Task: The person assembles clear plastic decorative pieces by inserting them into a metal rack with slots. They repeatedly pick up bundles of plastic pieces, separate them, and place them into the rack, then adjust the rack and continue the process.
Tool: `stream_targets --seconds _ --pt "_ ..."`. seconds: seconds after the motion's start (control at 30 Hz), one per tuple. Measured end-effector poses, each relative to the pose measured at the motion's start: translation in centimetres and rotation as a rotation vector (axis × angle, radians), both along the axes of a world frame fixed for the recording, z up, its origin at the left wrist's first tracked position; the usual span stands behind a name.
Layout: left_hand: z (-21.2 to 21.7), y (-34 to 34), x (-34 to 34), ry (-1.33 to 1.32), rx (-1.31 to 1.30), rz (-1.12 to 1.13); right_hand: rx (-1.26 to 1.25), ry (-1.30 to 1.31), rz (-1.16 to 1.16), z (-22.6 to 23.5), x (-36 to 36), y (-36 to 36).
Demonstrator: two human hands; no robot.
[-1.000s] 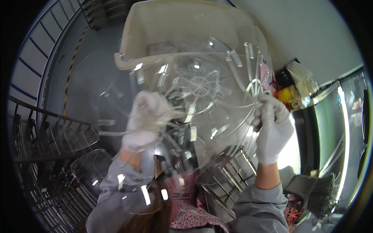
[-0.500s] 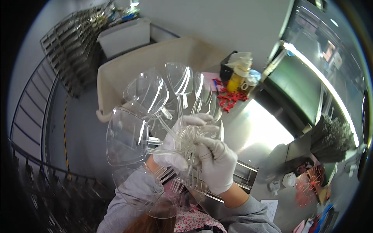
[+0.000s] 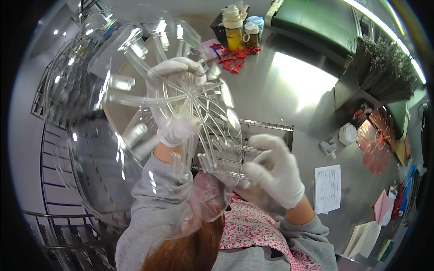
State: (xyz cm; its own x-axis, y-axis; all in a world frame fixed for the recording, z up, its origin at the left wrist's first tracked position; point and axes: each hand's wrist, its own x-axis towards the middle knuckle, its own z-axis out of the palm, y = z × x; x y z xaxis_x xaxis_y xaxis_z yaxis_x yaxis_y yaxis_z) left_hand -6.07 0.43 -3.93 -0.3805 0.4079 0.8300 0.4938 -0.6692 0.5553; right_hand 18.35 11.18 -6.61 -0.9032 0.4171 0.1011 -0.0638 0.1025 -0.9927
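Observation:
My left hand (image 3: 157, 104), in a white glove, is closed around the middle of a clear plastic moulding (image 3: 193, 95). Thin runners fan out from its hub to several large, clear lens-shaped pieces, raised on the left toward the camera and blurred at the edges. My right hand (image 3: 279, 174), also gloved in white, is apart from the moulding, to its lower right. Its fingers are curved and spread, with nothing seen between them. Beneath the hands lies a slotted metal rack (image 3: 266, 148) on the steel table (image 3: 298, 131), partly hidden by the moulding.
Bottles of yellow and brown liquid (image 3: 234, 38) stand at the back beside small red parts (image 3: 237, 58). A green conveyor belt (image 3: 312, 22) runs at the back right. On the right are thin grey rods (image 3: 384, 67), a pink transparent moulding (image 3: 376, 140) and a printed sheet (image 3: 327, 189).
My right hand has let go of the moulding's runners and moved down and right, its fingers spreading. My left hand has carried the moulding up and left. The view has shifted rightward.

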Motion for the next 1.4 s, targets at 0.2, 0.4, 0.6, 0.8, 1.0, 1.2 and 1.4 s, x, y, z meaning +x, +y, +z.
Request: stream_targets --seconds 0.2,0.4,0.6,0.8,1.0,1.2,1.4 --pt "1.0 -1.1 1.1 0.476 -0.025 0.267 -0.264 -0.052 0.262 -2.0 -0.4 -0.9" --pt "3.0 -2.4 2.5 0.718 -0.111 0.329 -0.965 -0.166 0.497 -4.3 -3.1 -2.7" --pt "3.0 -0.6 5.6 1.053 -0.552 0.135 -0.418 -0.26 0.528 -6.9 -4.4 -2.4" --pt "1.2 0.0 5.6 0.93 -0.633 0.082 0.912 -0.251 0.194 -7.4 -4.4 -4.1" --pt "0.2 -2.0 2.9 0.477 -0.498 0.368 -0.134 -0.079 0.165 -6.3 -2.7 -3.2" --pt "0.5 -2.3 4.9 0.557 -0.425 0.262 -0.655 -0.195 0.435 -7.1 -4.1 -2.2" --pt "-0.1 -0.4 6.7 0.706 -0.647 0.262 0.292 -0.203 0.115 -9.3 -6.1 -3.3"
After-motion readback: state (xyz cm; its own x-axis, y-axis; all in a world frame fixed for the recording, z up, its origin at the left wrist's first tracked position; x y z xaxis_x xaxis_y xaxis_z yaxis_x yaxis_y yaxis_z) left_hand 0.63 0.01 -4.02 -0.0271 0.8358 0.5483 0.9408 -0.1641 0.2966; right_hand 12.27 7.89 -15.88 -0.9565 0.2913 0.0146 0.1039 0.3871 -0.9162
